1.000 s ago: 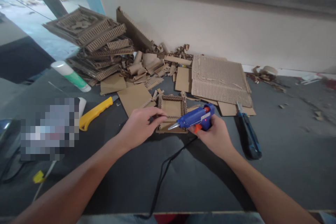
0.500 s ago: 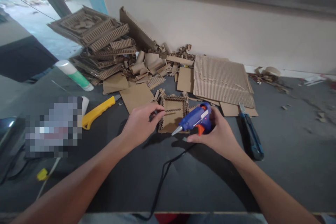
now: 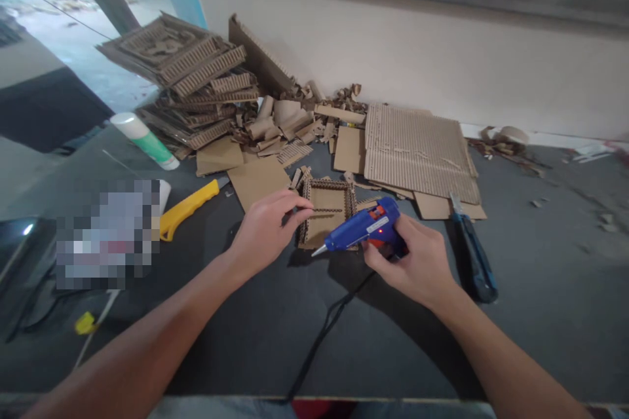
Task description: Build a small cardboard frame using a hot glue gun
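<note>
My left hand point(image 3: 275, 222) pinches one end of a thin corrugated cardboard strip point(image 3: 328, 210), which reaches out over a small cardboard tray point(image 3: 322, 229) with corrugated walls. In my right hand point(image 3: 417, 255) is a blue hot glue gun point(image 3: 366, 226) with an orange trigger and a small red light. Its metal nozzle points left and down, just in front of the tray's near edge. A black cord point(image 3: 324, 334) runs from the gun toward the table's front edge. The near wall of the tray is partly hidden by the gun.
A yellow cutter point(image 3: 189, 208) and a glue stick tube point(image 3: 145, 141) lie at left; a blue-black cutter point(image 3: 472, 255) lies at right. Behind are stacked corrugated trays point(image 3: 181, 78), cardboard scraps point(image 3: 282, 121) and a corrugated sheet point(image 3: 420, 154). A blurred object point(image 3: 111, 236) sits at far left.
The glue gun has tipped and shifted slightly, its nozzle now further left. The strip has turned more level over the tray. The cord has swung right, and the whole view has moved a little.
</note>
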Motion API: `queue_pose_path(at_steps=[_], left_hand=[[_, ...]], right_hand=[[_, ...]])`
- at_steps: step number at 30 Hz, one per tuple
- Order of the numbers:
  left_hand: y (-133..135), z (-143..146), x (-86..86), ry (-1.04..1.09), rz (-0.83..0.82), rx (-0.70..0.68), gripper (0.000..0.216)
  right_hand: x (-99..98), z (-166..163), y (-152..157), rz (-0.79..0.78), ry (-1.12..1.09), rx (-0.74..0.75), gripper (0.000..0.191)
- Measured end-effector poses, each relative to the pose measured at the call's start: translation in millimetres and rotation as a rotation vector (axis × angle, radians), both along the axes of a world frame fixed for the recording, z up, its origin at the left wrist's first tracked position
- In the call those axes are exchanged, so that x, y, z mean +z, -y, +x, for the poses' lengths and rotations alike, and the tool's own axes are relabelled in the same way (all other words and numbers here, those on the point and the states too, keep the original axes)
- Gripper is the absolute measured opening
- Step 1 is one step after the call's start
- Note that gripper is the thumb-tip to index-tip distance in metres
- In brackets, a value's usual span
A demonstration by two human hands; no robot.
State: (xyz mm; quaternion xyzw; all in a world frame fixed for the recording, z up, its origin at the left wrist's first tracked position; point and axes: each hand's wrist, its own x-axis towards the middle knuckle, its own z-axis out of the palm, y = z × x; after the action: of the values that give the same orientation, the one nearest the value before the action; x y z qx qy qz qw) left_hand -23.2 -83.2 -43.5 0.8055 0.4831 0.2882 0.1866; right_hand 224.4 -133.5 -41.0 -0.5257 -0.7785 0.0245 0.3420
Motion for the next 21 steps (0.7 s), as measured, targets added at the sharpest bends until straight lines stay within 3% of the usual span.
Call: queue_pose_path(at_steps=[7, 9, 14, 21], left_hand=[[-0.1, -0.2, -3.5, -0.055, -0.013, -0.041, 0.022], [-0.7, -0.3, -3.5, -0.061, -0.007, -0.048, 0.021], [-0.7, 0.1, -2.7, -0.076, 0.011, -0.058, 0.019], [-0.3, -2.2, -5.1, -0.099, 0.05, -0.081, 0.021]], right_hand=[[-9.8, 1.0, -0.3, 0.104, 0.185, -0.149, 0.024], [-12.5, -0.1, 0.7, 0.133, 0.197, -0.146, 0.029], [-14.2, -5.7, 2.3, 0.246, 0.221, -0.108, 0.017], [-17.2, -5.4, 0.1, 0.245, 0.31, -0.074, 0.016]])
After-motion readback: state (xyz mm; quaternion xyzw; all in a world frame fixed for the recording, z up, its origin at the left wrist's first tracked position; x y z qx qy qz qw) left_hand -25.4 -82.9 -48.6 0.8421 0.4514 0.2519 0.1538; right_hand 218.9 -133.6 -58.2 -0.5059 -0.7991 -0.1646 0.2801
